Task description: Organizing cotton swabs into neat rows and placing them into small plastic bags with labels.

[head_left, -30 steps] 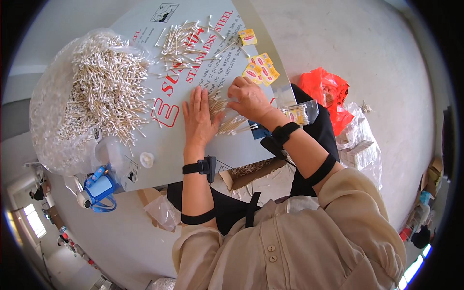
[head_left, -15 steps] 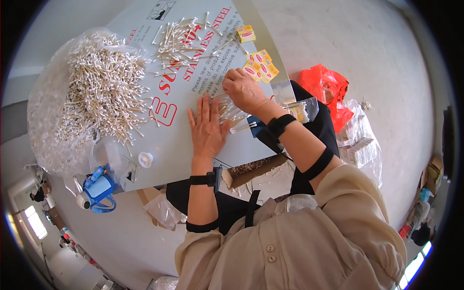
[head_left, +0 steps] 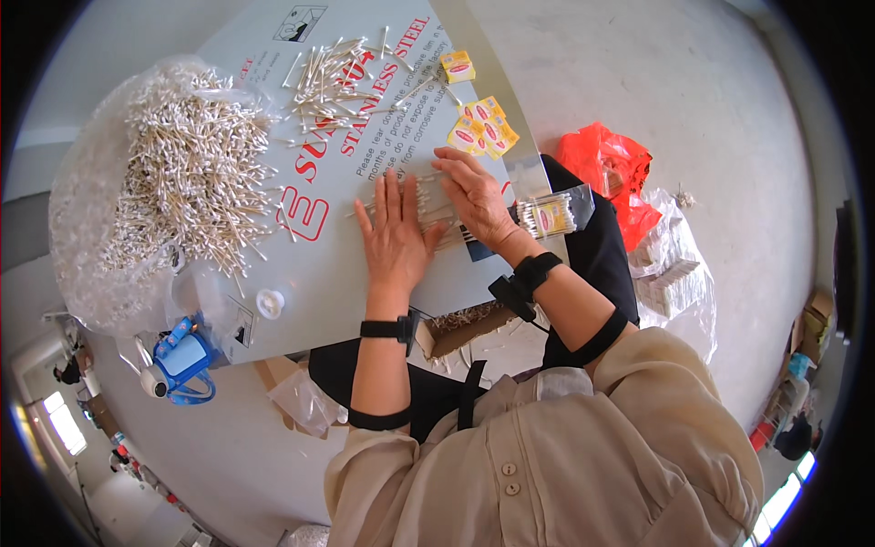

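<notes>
While both hands lie flat with fingers spread, the left hand (head_left: 394, 239) and right hand (head_left: 476, 194) press on a small row of cotton swabs (head_left: 436, 217) on the grey tabletop (head_left: 328, 264). Left of them sits a big swab heap (head_left: 187, 173); yellow packets (head_left: 483, 132) and what may be a filled bag (head_left: 551, 214) lie to the right.

Swab heap (head_left: 182, 173) lies left on the board (head_left: 319, 264); small packets (head_left: 481, 132) right; loose swabs (head_left: 342, 77) between, behind the hands.
</notes>
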`<act>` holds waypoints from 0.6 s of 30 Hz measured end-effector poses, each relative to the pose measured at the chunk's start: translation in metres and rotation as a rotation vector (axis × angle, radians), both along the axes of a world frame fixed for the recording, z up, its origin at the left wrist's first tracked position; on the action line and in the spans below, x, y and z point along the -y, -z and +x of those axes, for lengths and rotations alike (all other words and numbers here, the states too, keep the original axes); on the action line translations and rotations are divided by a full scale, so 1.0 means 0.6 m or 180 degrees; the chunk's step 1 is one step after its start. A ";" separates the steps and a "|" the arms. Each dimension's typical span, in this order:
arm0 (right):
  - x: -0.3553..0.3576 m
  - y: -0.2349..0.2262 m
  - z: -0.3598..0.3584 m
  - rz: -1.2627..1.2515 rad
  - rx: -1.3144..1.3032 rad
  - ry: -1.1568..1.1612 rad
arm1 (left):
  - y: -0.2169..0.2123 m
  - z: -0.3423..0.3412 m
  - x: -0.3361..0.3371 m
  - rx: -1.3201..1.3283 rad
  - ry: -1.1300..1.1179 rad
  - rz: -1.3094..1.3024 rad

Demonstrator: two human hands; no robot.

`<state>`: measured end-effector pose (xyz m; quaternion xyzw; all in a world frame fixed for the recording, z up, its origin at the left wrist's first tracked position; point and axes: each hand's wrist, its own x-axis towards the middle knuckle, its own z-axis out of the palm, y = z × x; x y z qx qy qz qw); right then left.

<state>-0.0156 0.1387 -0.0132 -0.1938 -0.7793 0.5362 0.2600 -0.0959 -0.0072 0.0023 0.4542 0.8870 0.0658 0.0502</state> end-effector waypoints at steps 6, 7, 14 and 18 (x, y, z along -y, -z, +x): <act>0.002 -0.010 -0.013 0.0065 0.0008 -0.0321 | 0.006 0.024 0.014 0.0120 -0.0024 0.0244; 0.002 -0.009 -0.014 0.0110 0.0007 -0.0331 | 0.005 0.024 0.016 0.0053 -0.0016 0.0224; -0.010 -0.004 -0.020 0.1072 0.0177 -0.0609 | 0.002 0.067 0.027 0.0316 0.0124 0.0457; -0.018 -0.007 -0.045 0.1056 0.0162 -0.0933 | 0.013 0.031 0.013 0.0124 0.0178 0.0341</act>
